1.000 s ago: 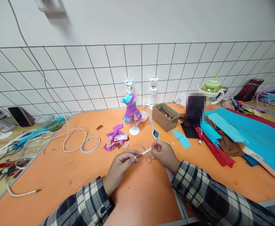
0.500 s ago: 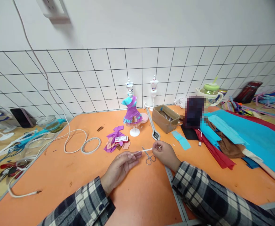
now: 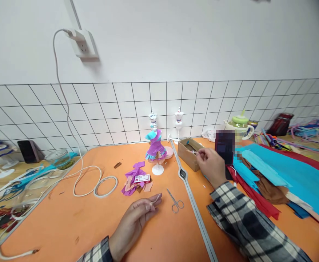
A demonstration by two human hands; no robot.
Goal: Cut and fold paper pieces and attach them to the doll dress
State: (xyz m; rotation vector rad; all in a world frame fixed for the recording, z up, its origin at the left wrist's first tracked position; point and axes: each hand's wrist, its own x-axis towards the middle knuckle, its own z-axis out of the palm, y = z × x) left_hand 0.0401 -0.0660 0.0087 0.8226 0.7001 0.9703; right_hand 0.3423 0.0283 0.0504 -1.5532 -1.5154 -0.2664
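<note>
My left hand (image 3: 137, 220) is low over the orange table, thumb against fingers, with a thin white strip (image 3: 157, 198) at its fingertips. Reaching over the small cardboard box (image 3: 188, 157), my right hand (image 3: 210, 162) is pinched on a small white piece (image 3: 194, 152) that shows at its fingertips. Between the hands lie small scissors (image 3: 175, 202), points away from me. Behind my left hand are purple and peach fabric scraps (image 3: 132, 183) with a small red and white box (image 3: 142, 178) on them. A small dress form wears a purple and blue dress (image 3: 155, 147).
A white ring-shaped roll (image 3: 106, 186) and a white cable (image 3: 76, 182) lie left. Farther back stands a second dress form (image 3: 179, 122). A grey metal strip (image 3: 196, 211) crosses the table. Blue fabric (image 3: 309, 174), a phone (image 3: 224, 145) and a lidded jug (image 3: 238, 127) are right.
My right hand has moved away from my left, forward and right to the cardboard box. The white strip no longer stretches between both hands. The view has tilted up.
</note>
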